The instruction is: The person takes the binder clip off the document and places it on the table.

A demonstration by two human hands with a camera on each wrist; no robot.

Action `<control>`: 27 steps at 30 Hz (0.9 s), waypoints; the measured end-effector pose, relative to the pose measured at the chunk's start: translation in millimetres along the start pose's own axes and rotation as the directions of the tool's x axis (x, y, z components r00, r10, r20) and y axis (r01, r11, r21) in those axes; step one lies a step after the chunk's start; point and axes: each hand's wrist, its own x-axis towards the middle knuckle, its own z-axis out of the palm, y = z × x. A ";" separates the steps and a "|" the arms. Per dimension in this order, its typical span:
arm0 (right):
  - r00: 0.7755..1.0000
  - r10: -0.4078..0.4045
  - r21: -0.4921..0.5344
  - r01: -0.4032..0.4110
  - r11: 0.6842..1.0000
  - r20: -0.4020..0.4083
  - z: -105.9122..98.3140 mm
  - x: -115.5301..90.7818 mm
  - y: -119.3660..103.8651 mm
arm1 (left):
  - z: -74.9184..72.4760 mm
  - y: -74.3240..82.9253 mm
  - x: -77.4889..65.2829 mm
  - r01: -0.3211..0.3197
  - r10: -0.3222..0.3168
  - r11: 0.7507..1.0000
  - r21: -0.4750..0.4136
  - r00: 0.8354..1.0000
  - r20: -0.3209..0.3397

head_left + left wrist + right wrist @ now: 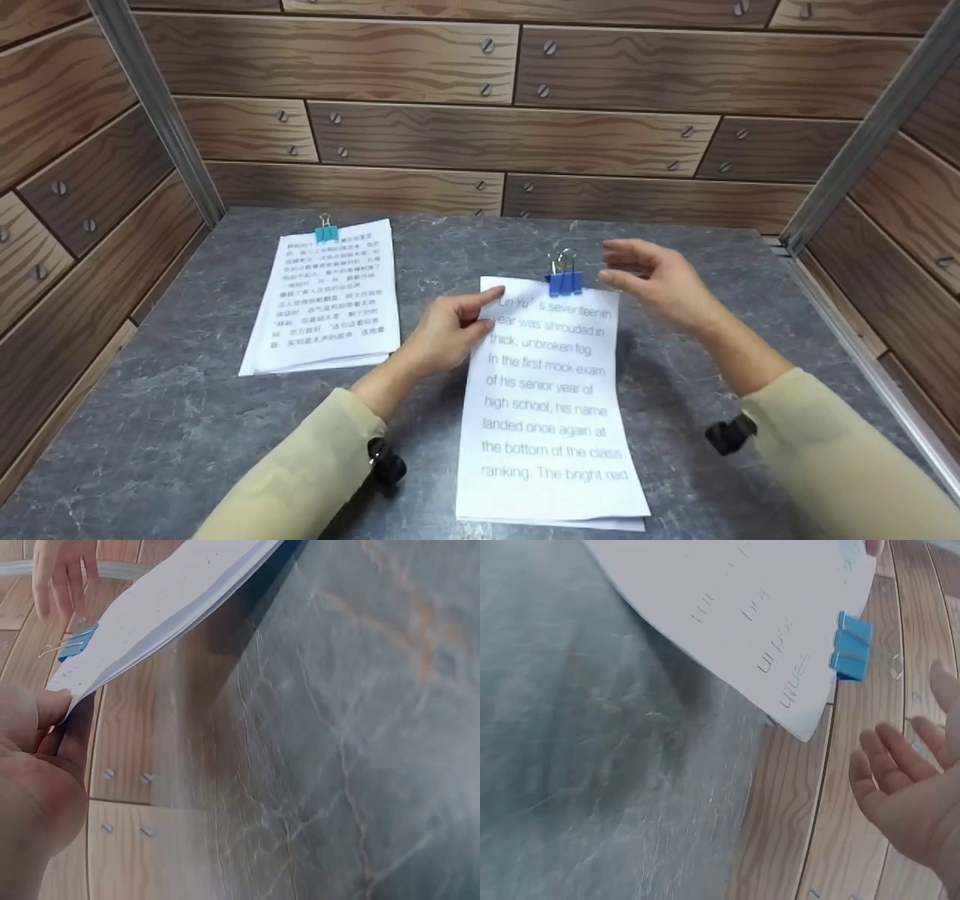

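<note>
A stack of white sheets [551, 405] printed in English is raised at its top end, its lower end near the table's front. My left hand [450, 330] pinches the stack's upper left edge between thumb and fingers; the left wrist view shows the thumb [54, 706] on the paper's top side. A blue binder clip [565, 283] sits on the top edge of the sheets, its wire handles standing up. Just right of the clip, my right hand [660, 285] holds nothing, fingers relaxed and apart from paper and clip, as the right wrist view also shows.
Another stack of sheets [330, 300], printed in Chinese characters, lies at the left with a teal binder clip [326, 231] on its top edge. The grey marbled table [187, 442] is bounded by wood-patterned walls [420, 135] and metal posts.
</note>
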 end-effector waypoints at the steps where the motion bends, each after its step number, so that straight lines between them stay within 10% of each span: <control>1: 1.000 0.016 0.025 -0.017 1.000 0.023 -0.3 4.7 0.0 | 0.4 1.2 -1.5 -0.001 0.001 1.000 -0.006 1.000 0.003; 14: 0.963 0.049 0.277 -0.124 0.953 0.263 2.9 36.2 3.2 | 1.1 9.9 -14.1 -0.004 0.005 0.998 -0.070 1.000 0.017; 27: 0.958 0.068 0.390 -0.176 0.904 0.277 15.5 44.1 -3.9 | 1.0 11.0 -17.6 0.006 -0.003 0.996 -0.093 1.000 0.022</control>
